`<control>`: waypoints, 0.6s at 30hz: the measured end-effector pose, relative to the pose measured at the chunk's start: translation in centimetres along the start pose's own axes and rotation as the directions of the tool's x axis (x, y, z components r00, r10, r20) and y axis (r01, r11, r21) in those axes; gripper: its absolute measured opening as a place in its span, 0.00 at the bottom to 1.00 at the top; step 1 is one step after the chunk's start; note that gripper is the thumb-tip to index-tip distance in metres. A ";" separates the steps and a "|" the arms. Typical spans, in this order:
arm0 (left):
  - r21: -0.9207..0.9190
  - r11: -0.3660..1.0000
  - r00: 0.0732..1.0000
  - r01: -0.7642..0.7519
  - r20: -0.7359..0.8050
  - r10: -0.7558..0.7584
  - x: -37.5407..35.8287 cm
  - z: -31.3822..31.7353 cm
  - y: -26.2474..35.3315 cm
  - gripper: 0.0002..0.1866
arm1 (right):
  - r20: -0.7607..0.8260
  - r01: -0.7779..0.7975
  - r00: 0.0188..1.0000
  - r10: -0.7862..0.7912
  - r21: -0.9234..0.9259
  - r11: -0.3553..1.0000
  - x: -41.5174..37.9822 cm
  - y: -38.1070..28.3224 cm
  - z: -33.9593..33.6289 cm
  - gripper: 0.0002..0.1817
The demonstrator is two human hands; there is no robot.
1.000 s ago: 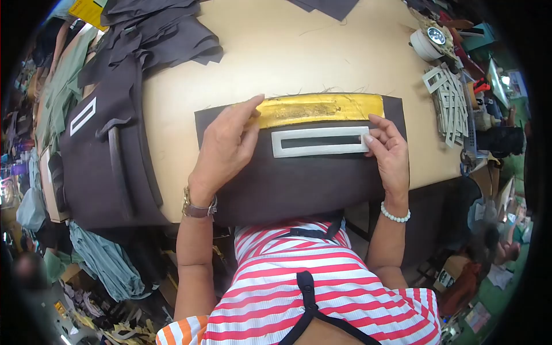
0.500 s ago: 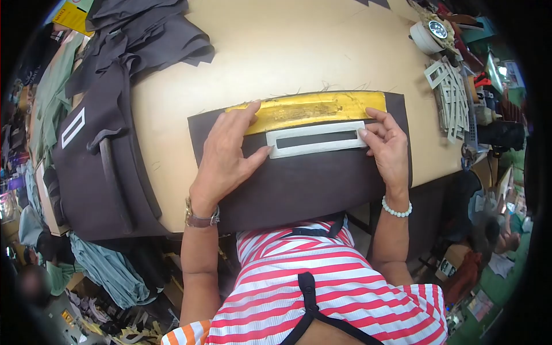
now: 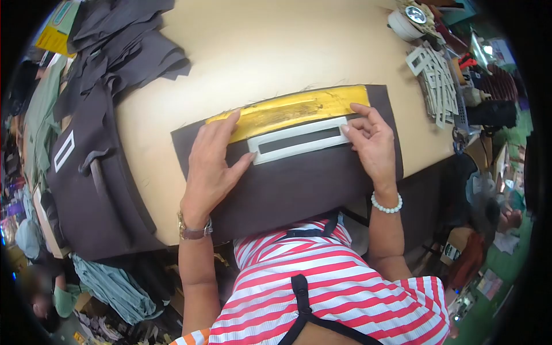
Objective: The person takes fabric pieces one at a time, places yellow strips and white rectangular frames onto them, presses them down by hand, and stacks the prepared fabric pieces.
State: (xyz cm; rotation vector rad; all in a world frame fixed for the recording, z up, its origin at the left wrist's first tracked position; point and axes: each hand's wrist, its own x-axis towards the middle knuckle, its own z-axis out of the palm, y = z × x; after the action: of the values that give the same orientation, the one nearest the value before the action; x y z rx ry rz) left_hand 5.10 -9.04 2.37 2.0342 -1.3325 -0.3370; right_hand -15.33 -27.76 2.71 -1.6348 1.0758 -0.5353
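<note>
A dark grey fabric panel (image 3: 287, 192) lies along the front of the table. Across its far part runs a worn yellow strip (image 3: 276, 112). Just below the strip sits a white rectangular frame (image 3: 296, 150) with a long slot, through which dark fabric shows. My left hand (image 3: 213, 158) is open and flat, fingertips on the strip's left part and thumb at the frame's left end. At the other end, my right hand (image 3: 371, 141) has its thumb on the frame and its forefinger stretched to the strip. Its other fingers are partly curled.
Another dark panel (image 3: 95, 190) at left carries a white frame (image 3: 64, 151) and a dark curved-handled tool (image 3: 98, 172). Dark fabric pieces (image 3: 123, 46) lie behind it. At right are a pile of white frames (image 3: 437, 86) and a round dial (image 3: 416, 14).
The view has shifted, so the table and its contents sit slightly further left and tilt a little. Both hands keep nearly the same places on the frame and strip.
</note>
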 end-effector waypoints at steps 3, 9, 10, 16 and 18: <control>0.011 1.000 1.000 0.000 -0.005 0.000 0.0 0.1 0.1 0.38 | -0.068 0.101 0.992 -0.110 -0.129 0.986 -0.6 0.3 0.2 0.22; 0.018 1.000 1.000 -0.008 0.002 0.008 0.0 0.1 0.0 0.38 | -0.150 0.088 0.983 -0.108 -0.133 0.987 -0.9 0.6 0.5 0.21; 0.019 1.000 1.000 -0.013 -0.002 0.013 -0.1 0.2 0.0 0.39 | -0.154 0.081 0.983 -0.100 -0.125 0.989 -0.9 0.6 0.6 0.21; 0.016 1.000 1.000 -0.024 0.000 0.024 -0.1 0.1 0.0 0.38 | -0.156 0.092 0.981 -0.110 -0.120 0.988 -0.7 0.6 0.5 0.22; 0.010 1.000 1.000 -0.022 0.002 0.022 -0.1 0.1 -0.1 0.38 | -0.156 0.111 0.979 -0.132 -0.135 0.985 -0.7 0.6 0.5 0.23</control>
State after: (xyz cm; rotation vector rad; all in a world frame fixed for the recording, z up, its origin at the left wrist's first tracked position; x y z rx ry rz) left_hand 5.04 -8.96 2.18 2.0268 -1.3592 -0.3236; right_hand -15.50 -26.88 2.15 -1.7998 1.1542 -0.7058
